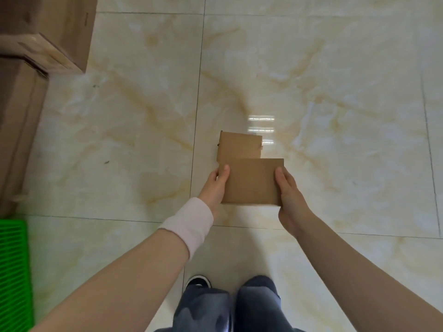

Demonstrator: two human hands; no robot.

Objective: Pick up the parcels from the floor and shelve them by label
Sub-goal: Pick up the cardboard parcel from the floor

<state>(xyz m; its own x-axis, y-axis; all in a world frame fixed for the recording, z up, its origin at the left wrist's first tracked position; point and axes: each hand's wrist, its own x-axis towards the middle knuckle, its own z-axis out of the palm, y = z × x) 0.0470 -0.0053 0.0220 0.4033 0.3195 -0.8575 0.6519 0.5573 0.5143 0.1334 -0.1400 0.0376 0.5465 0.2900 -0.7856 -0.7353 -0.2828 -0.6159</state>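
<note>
Left hand (pixel 217 185) and right hand (pixel 288 195) clamp flat brown parcel (pixel 251 180) by its short edges, thumbs on top face, fingers hidden beneath
Parcel held level above tiled floor (pixel 335 92), face plain, no label visible
Second parcel (pixel 239 146) just beyond held one, near edge hidden behind it; whether they touch, cannot tell
Pale wristband (pixel 189 224) on left wrist
Cardboard boxes (pixel 43 44) well left of grip; green crate (pixel 14 271) left, nearer person

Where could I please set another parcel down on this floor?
Bare tile lies right of the parcel held by both hands, left and right, and between it and the stacked cartons. The left edge is crowded: cartons, green crate.
</note>
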